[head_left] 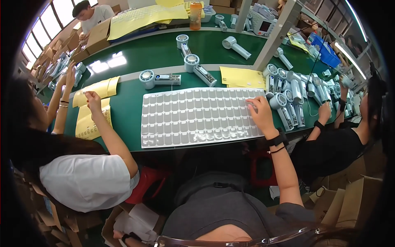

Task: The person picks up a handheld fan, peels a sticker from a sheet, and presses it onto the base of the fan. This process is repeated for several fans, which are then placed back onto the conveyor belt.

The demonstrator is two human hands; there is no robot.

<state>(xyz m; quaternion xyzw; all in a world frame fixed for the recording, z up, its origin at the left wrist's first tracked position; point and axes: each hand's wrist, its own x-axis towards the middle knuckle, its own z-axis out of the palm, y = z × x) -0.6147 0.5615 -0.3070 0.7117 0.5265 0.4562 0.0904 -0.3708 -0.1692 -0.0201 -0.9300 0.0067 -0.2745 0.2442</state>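
A large white sheet of grey rounded labels (pixel 181 117) lies on the green table in front of me. My right hand (pixel 260 113) rests over its right part, palm down. The fingers are bent onto the labels, with the thumb apart from the forefinger and nothing visible between them. My left hand (pixel 118 234) is low at the left, beside a cardboard box with crumpled white wrapping (pixel 138 224) in it. Its fingers are mostly hidden. Beyond the sheet lie pale blue handheld fans with open handles, including one fan (pixel 147 79) lying sideways and another (pixel 191 62).
Many fans (pixel 284 103) are heaped right of the sheet. Yellow label sheets (pixel 242 77) lie behind it. At left a co-worker's raised hand (pixel 94 102) is over more yellow sheets (pixel 94 119). Another co-worker's hand (pixel 325 110) is at right. A metal post (pixel 279 33) rises behind.
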